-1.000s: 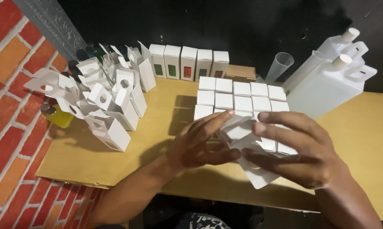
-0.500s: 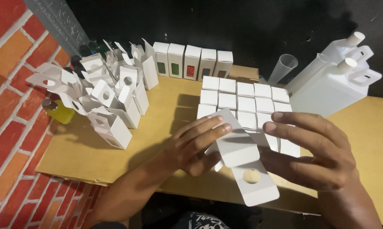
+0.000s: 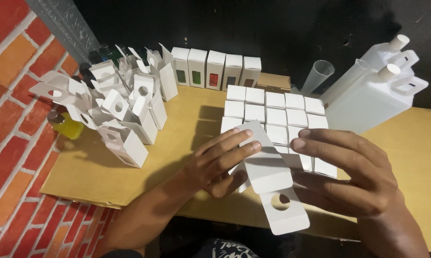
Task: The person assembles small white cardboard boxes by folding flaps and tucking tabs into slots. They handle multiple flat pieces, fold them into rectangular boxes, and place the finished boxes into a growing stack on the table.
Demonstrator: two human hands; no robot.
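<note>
Both hands held one flat white carton [image 3: 268, 169] just in front of the block of closed white boxes [image 3: 275, 112] on the cardboard sheet [image 3: 187, 129]. The left hand [image 3: 218, 165] had its fingers [image 3: 234, 148] laid together on the carton's left side. The right hand [image 3: 349, 172] held the right side, fingers slightly spread. The carton's long side ran away from the boxes, its holed flap pointing toward the person
</note>
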